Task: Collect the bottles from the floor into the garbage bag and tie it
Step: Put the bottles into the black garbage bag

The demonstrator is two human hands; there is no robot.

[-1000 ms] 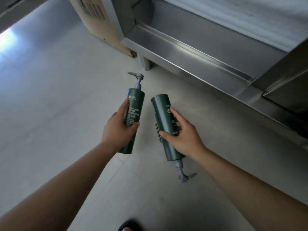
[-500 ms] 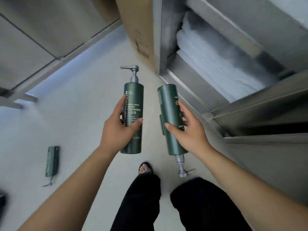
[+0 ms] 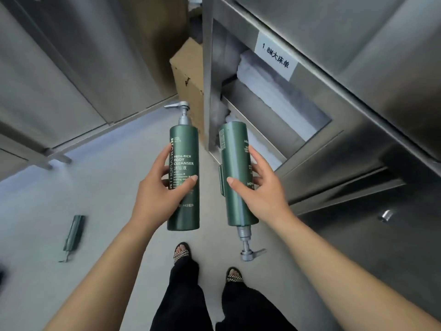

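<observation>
Both hands loaded — left hand (image 3: pixel 159 189) wraps the body cleanser bottle (image 3: pixel 183 177), pump up, thumb across the label front and fingers curled behind; right hand (image 3: pixel 259 191) clamps the second green pump bottle (image 3: pixel 236 174) inverted, pump nozzle pointing down toward the feet. Both long axes run roughly vertical in view, side by side, bottles near each other but not touching. Arms extended forward at mid height, wrists turned inward, person standing. The relation that matters: a third green bottle (image 3: pixel 73 232) lies flat on the floor (image 3: pixel 100 187) well off to the left, long axis running away from the person, pump end nearest — left hand is the nearer one, but it has no free fingers. Garbage bag not in view, so I can't tell which way the drop-off lies. My read: the two held bottles must go into the bag before that floor bottle can be picked. Stainless linen shelf (image 3: pixel 310 130) sits close on the right — little clearance for swinging that arm.
</observation>
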